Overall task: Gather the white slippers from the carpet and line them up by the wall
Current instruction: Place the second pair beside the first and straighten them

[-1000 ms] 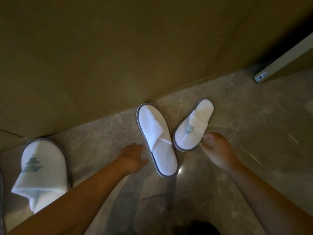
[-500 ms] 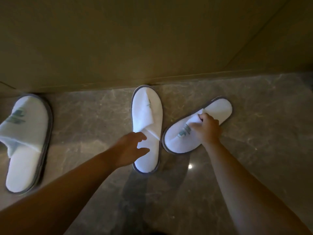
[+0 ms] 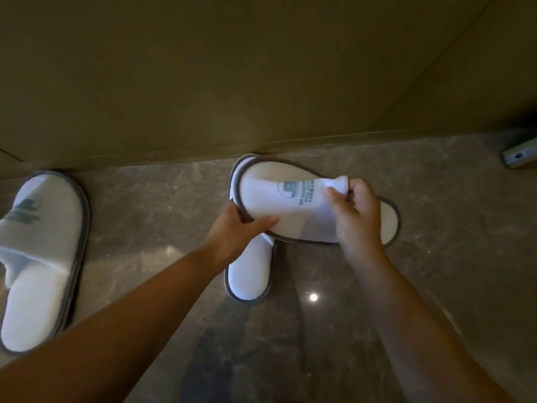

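Both my hands hold one white slipper (image 3: 290,205) with a grey rim and a green logo, lifted sideways above the floor. My left hand (image 3: 235,228) grips its toe end from below. My right hand (image 3: 356,216) pinches the edge of its upper strap. Beneath it a second white slipper (image 3: 250,274) lies flat on the floor, heel toward me, its front half hidden. A third white slipper (image 3: 37,257) with a green logo lies at the far left, toe near the wall (image 3: 261,68).
The floor (image 3: 436,257) is dark polished marble with a light glare spot. The brown wall runs across the top of the view. A pale door corner with a small fitting (image 3: 520,154) sits at the far right.
My right hand has lifted the right-hand slipper off the floor by its strap. My left hand left the middle slipper and took the lifted one's toe end.
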Action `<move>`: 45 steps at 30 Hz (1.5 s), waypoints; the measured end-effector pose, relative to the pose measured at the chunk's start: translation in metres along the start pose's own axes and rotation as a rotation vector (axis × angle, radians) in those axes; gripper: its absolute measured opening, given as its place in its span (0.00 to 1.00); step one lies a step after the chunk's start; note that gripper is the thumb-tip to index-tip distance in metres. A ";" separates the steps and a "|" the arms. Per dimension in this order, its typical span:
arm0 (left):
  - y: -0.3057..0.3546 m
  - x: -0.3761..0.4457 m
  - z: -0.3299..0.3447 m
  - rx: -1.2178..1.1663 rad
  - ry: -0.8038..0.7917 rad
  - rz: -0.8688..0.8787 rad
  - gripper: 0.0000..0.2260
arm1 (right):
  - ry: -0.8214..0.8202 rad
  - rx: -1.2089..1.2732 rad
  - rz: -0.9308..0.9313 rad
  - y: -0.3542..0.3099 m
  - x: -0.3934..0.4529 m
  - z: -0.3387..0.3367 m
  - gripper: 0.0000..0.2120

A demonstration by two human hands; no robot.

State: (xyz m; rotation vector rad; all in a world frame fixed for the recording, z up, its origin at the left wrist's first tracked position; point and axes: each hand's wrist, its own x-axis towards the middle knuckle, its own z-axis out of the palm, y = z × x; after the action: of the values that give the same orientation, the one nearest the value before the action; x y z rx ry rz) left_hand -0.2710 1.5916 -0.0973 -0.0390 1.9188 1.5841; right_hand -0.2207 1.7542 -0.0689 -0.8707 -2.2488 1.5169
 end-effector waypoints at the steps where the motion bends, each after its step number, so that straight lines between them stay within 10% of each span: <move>1: 0.002 0.000 -0.004 -0.068 0.051 0.014 0.08 | 0.004 0.006 0.017 -0.005 -0.005 0.006 0.05; 6: 0.019 0.004 -0.035 -0.166 0.239 0.059 0.06 | -0.072 -0.317 0.002 -0.013 -0.014 0.025 0.08; 9: 0.031 0.004 -0.066 0.006 0.194 0.115 0.10 | -0.088 -0.514 -0.139 -0.022 -0.009 0.030 0.27; 11: 0.039 -0.001 -0.085 0.060 0.101 0.159 0.09 | -0.312 -0.423 -0.086 -0.032 -0.008 0.042 0.35; 14: 0.048 -0.009 -0.108 0.053 0.082 0.187 0.06 | -0.648 -0.066 0.176 -0.044 -0.017 0.069 0.20; 24: -0.024 -0.053 -0.159 -0.146 0.110 -0.078 0.11 | -0.438 0.279 0.327 -0.055 -0.065 0.166 0.06; 31: -0.081 -0.050 -0.180 0.097 0.247 -0.329 0.21 | -0.612 -0.421 0.253 -0.007 -0.086 0.184 0.32; 37: -0.100 -0.024 -0.174 0.114 0.303 -0.317 0.29 | -0.646 -0.674 -0.077 0.034 -0.097 0.166 0.31; 45: -0.134 -0.053 -0.161 0.946 0.033 -0.073 0.47 | -0.409 -0.992 -0.219 0.061 -0.092 0.146 0.33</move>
State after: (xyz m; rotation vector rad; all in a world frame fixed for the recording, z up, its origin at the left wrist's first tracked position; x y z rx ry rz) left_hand -0.2469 1.3924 -0.1771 0.2582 2.4634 0.5096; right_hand -0.2100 1.6053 -0.1752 -0.4859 -3.3098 0.4247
